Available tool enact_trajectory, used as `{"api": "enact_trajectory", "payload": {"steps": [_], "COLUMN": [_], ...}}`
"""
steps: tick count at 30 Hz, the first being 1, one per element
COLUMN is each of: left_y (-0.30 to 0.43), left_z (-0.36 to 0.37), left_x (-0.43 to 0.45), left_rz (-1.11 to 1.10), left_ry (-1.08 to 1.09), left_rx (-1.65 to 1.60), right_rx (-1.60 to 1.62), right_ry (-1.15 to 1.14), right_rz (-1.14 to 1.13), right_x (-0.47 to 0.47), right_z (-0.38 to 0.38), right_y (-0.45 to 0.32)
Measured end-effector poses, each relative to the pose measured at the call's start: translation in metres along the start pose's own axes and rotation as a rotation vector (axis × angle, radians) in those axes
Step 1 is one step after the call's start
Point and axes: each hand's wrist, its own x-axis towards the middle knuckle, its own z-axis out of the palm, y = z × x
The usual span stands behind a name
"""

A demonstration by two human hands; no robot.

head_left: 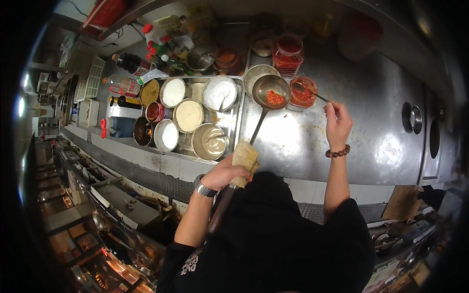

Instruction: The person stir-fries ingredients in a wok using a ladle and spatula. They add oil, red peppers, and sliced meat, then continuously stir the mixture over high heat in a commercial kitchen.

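Note:
My left hand [224, 175] grips the handle of a long metal ladle [264, 85], with a yellowish cloth [245, 157] wrapped around it at the grip. A small heap of chopped red chilli [275, 97] lies in the ladle's bowl, which is held over the worktop beside an open plastic jar [298, 108]. Chopped red chilli [305, 96] fills much of that jar. Between the fingers of my right hand [338, 122] is the thin handle of a metal spoon [299, 87], whose bowl rests in the jar. Behind the ladle, a metal bowl [253, 73] is partly hidden.
Left of the ladle, a metal tray [237, 121] holds several bowls of powders and a paste. Sauce bottles [126, 86] stand farther left. A red-lidded jar [288, 58] is at the back of the steel worktop [351, 95]. Small food bits lie near the chilli jar.

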Motion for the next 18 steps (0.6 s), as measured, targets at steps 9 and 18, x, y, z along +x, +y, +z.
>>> {"api": "enact_trajectory", "payload": {"steps": [9,18], "left_y": [-0.002,0.0], "left_z": [-0.004,-0.01], "left_x": [0.001,0.001], "left_rz": [0.06,0.097], "left_ry": [0.027,0.031], "left_rx": [0.01,-0.05], "right_rx": [-0.093,-0.486], "right_ry": [-0.09,-0.601], "right_rz": [0.14,-0.338], "right_x": [0.089,0.185], "right_z": [0.029,0.125], "right_y": [0.01,0.033]}}
